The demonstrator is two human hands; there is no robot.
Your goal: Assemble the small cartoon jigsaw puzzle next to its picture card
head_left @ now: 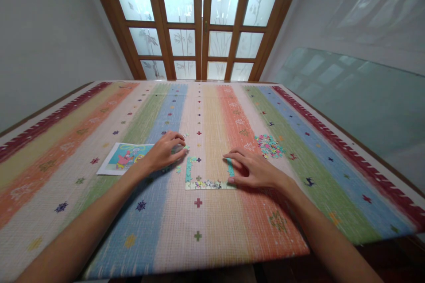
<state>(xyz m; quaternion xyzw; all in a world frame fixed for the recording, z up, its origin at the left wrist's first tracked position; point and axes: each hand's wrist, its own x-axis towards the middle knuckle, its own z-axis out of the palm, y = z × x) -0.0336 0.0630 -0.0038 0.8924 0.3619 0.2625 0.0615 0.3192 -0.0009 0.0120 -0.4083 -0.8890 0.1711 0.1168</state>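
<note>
A partly joined jigsaw puzzle (209, 185) lies on the striped tablecloth, with a bottom row and two teal side strips. My left hand (168, 149) is just beyond its upper left corner, thumb and fingers closed on a small pale green puzzle piece (187, 147). My right hand (254, 169) rests at the puzzle's right side strip (230, 167), fingers apart and partly covering it. A few loose pieces (178, 170) sit left of the puzzle, some hidden by my left hand. The picture sheet (124, 158), showing a pink cartoon starfish, is partly behind my left wrist.
A heap of mixed-colour puzzle pieces (270, 146) lies beyond my right hand. The striped tablecloth (199, 234) covers the table, whose front edge is near me. Wooden glass-paned doors (202, 31) stand at the far end, and a glass panel (358, 110) leans at the right wall.
</note>
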